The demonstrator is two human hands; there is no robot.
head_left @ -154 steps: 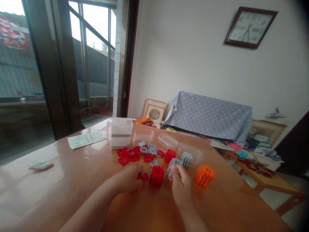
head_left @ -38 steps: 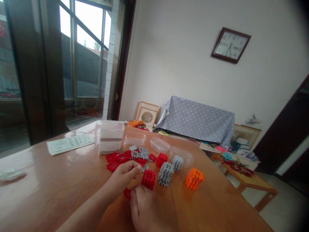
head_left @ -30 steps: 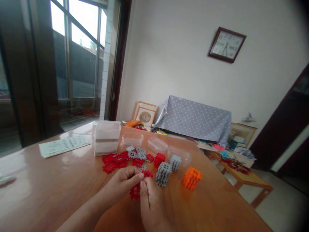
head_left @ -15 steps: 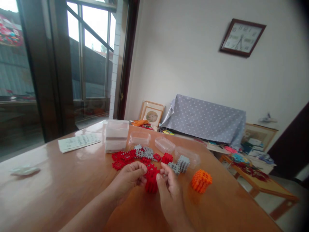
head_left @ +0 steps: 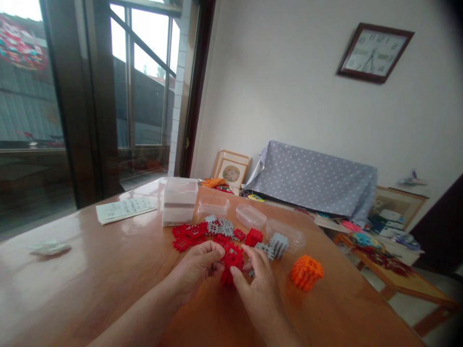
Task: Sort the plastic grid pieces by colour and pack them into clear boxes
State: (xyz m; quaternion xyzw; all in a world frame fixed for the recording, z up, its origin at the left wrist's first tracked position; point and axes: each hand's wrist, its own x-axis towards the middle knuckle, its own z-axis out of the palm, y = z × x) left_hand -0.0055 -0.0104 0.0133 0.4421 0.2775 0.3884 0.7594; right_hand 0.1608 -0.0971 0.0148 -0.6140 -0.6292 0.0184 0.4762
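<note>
A stack of red interlocking plastic blocks [head_left: 232, 255], with toothed edges and square holes, stands upright between my hands near the table's middle. My left hand [head_left: 200, 260] pinches the left edge of its top piece, thumb and index finger together. On the other side, my right hand [head_left: 258, 274] has its thumb against the front of the stack and its fingers curved behind the right edge. Just beyond lie loose red blocks [head_left: 188, 233] and grey blocks [head_left: 224, 226]. A grey stack [head_left: 279, 245] and an orange stack [head_left: 306, 273] stand to the right.
Clear plastic trays [head_left: 251, 216] line the far side of the table [head_left: 144, 255]. Stacked translucent boxes [head_left: 180, 200] stand at the back left, beside papers with writing [head_left: 126, 209]. A crumpled wrapper [head_left: 50, 247] lies far left.
The view has shifted, so the whole scene sits a little further right. My right thumb has moved slightly lower on the red stack; both hands stay at it.
</note>
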